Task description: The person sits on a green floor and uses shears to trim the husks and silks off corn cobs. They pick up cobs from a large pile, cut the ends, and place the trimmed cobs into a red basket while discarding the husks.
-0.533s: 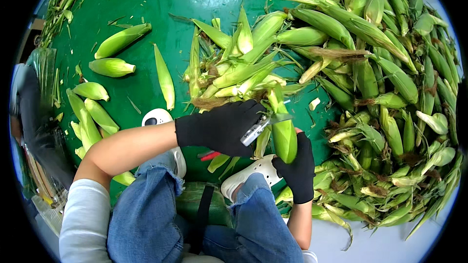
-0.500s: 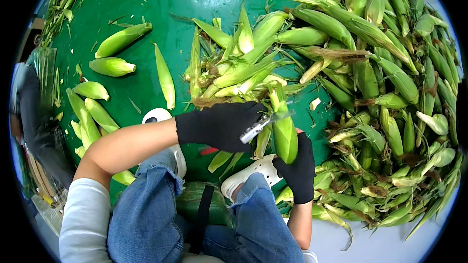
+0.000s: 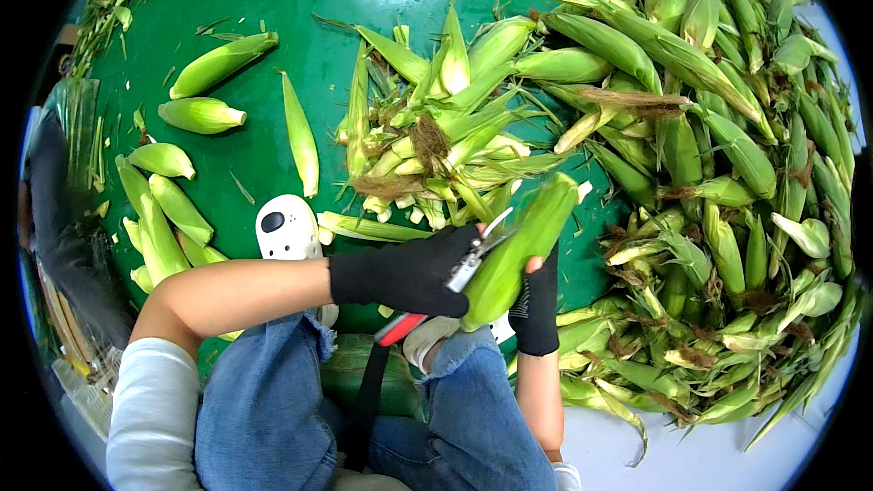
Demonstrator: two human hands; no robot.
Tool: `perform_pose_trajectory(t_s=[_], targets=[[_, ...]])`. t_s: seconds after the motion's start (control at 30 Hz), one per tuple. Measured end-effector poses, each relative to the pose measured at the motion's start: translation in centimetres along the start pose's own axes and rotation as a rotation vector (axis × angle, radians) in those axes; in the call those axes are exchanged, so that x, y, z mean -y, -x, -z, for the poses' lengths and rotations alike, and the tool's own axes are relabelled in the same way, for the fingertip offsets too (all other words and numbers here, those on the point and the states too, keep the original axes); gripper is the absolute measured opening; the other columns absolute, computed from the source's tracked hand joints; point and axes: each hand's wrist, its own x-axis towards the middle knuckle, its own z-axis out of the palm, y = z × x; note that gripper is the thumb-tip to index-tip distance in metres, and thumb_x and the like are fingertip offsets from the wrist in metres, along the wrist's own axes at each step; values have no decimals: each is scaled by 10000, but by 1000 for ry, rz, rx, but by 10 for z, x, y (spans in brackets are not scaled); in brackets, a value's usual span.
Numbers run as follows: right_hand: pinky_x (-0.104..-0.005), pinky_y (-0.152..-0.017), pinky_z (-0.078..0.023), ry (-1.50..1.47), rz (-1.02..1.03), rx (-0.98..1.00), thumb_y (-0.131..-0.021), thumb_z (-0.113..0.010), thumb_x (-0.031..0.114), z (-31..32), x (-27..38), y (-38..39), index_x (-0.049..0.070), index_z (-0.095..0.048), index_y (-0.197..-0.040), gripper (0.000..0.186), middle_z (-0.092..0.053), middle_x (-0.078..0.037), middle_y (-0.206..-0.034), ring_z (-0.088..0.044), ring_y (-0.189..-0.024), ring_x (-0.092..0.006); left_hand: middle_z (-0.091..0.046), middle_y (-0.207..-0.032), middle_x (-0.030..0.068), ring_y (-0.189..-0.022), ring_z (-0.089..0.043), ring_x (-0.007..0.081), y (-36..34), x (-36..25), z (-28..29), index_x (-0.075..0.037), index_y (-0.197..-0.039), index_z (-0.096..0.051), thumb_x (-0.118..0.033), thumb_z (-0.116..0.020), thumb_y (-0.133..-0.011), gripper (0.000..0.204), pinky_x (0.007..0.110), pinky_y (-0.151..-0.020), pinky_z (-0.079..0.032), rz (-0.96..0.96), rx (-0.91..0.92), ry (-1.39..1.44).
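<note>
My left hand (image 3: 400,275), in a black glove, is closed around pruning shears (image 3: 466,265) with a red handle. The silver blades point up and to the right, beside an unpeeled green ear of corn (image 3: 520,255). My right hand (image 3: 538,302), also gloved in black with a bare fingertip showing, grips that ear from its right side; most of its fingers are behind the ear. Tilted, the ear has its blunt pale end at the upper right and its other end near my left hand. Beyond both hands lies a heap of cut husk pieces and brown silk (image 3: 429,141).
A large pile of unpeeled corn (image 3: 727,218) fills the right side. Several trimmed ears (image 3: 180,207) lie on the green surface (image 3: 300,0) at left. My white clogs (image 3: 286,223) are below my forearm. Another person's dark sleeve (image 3: 64,218) shows at the left edge.
The ear has swung from nearly upright to tilted right, and my left hand with the shears has moved slightly down. A brown silk tuft now lies on the heap of cut husks.
</note>
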Motion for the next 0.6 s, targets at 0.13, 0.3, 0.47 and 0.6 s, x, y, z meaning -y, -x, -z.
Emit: perform_pose_trajectory(t_s=[0.13, 0.3, 0.47, 0.6], targets=[[-330, -905, -409, -14, -132, 137, -709, -672, 486, -6, 15, 4, 11, -342, -1319, 841, -495, -106, -1209, -506, -1069, -217, -422, -1239, 272, -1122, -474, 373, -31, -15, 16, 30, -1370, -189, -248, -659, -729, 842, 383, -920, -412, 15, -75, -119], [-361, -750, -516, -29, -193, 247, -655, -697, 559, -9, 6, 9, 16, -418, -1230, 838, -575, -138, -1019, -602, -877, -243, -546, -777, 51, -661, -555, 174, -62, 34, 75, -93, -1174, -449, -214, -634, -795, 438, 322, -593, -462, 272, -563, 411], [-335, -884, -426, -311, -170, 12, -882, -506, 428, 6, -34, -13, 49, -304, -1319, 613, -470, -114, -1200, -506, -1041, -224, -542, -990, 21, -878, -548, 100, -33, -6, 67, -91, -1194, -413, -185, -698, -778, 513, 232, -748, -448, 481, -174, 653], [-297, -1048, -224, -135, 5, 352, -936, -444, 324, -36, -22, 0, 30, -154, -1410, 628, -275, -140, -1421, -267, -1303, -209, -374, -1326, 186, -1220, -380, 280, -8, -16, 72, -6, -1366, -228, -391, -763, -660, 966, 363, -1016, -301, 342, -101, -91]])
